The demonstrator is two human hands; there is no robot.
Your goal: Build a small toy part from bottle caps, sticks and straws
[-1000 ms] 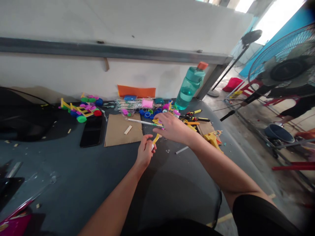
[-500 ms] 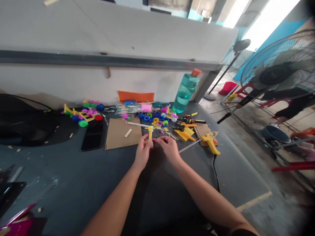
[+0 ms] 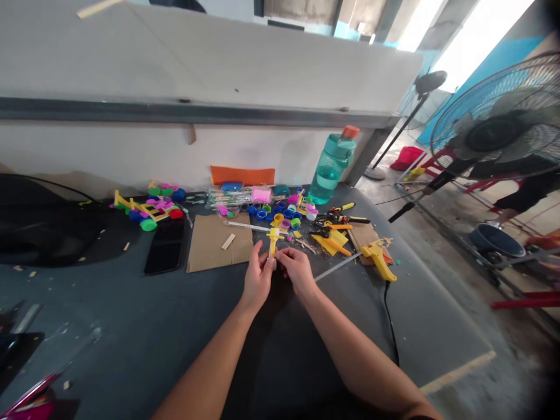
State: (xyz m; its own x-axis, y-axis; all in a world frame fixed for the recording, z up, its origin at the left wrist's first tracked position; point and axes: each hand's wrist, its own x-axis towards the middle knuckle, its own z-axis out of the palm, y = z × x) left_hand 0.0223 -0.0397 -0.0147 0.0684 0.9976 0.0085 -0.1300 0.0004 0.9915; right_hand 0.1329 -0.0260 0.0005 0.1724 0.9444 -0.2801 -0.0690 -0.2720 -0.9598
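My left hand is closed on a small yellow stick piece that stands up from the fingers, with a crossbar near its top. My right hand meets it from the right, thumb and fingers pinched together at the lower end of the piece; what lies between those fingertips is hidden. Just beyond the hands lie a white stick and several coloured bottle caps. A cardboard sheet with a short wooden strip on it is left of my left hand.
A yellow glue gun with a black cord lies to the right, near pliers and cutters. A teal bottle stands at the back. Toy-like assemblies of caps and sticks and a phone are on the left. A fan stands beyond the table.
The yellow piece has turned more upright and shifted slightly right in my left hand. My right hand has moved in closer, its fingers now against my left hand's. The view has shifted a little.
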